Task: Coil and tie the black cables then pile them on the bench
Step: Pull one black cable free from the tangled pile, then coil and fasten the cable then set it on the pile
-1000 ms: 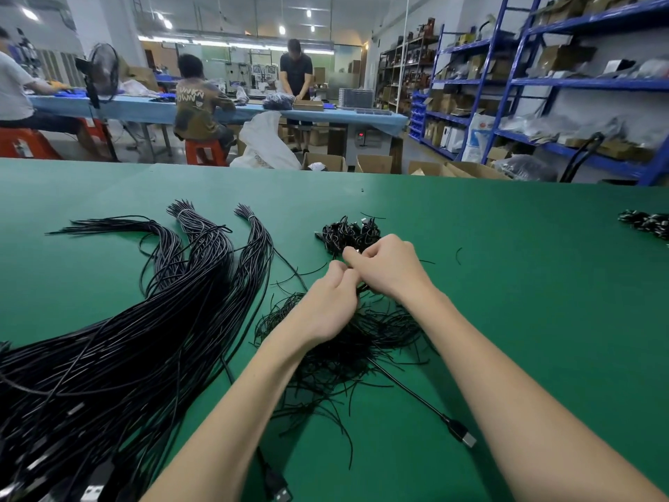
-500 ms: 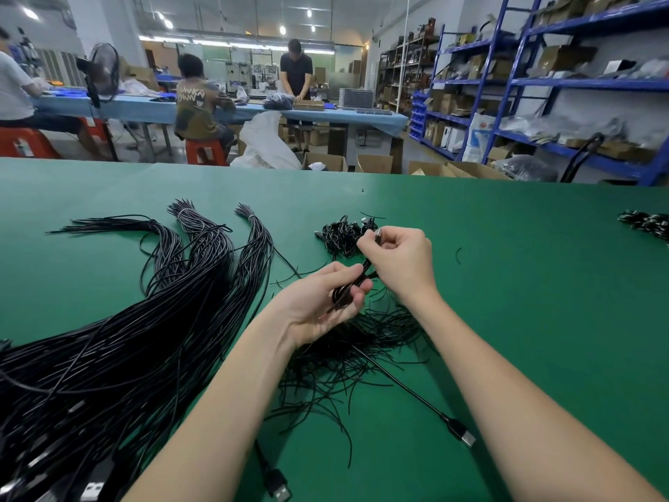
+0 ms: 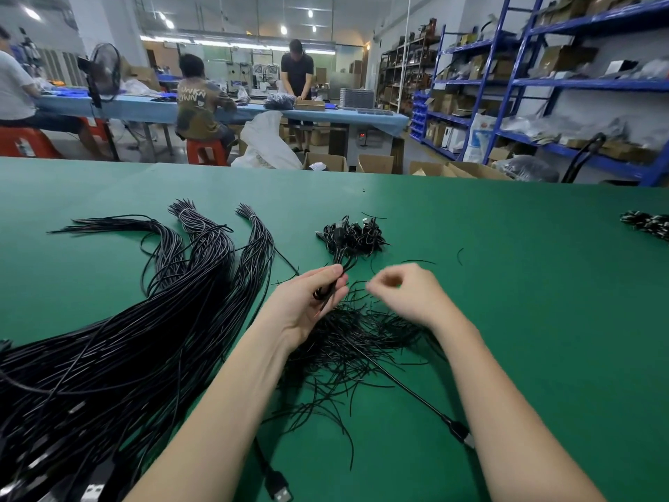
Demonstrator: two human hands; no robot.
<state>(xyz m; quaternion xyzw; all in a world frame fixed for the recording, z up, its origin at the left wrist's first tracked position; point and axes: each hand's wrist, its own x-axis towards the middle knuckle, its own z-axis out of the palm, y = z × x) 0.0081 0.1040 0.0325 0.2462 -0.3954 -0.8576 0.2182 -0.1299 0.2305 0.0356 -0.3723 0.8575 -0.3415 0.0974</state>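
Uncoiled black cables (image 3: 119,338) lying at far left on green bench (image 3: 506,284), waiting their turn. My left hand (image 3: 307,302) gripping coiled cable (image 3: 331,289), fingers curled round to stop it springing open. My right hand (image 3: 405,295) hovering just beside, blurred, fingertips pinched; tie wire likely, cannot tell. Finished pile (image 3: 353,235) sitting just beyond, within easy reach.

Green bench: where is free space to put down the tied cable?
Bare green bench lies right of the pile of tied cables, before the far-right bundle. Left is crowded with long cables; loose ties fill the centre.
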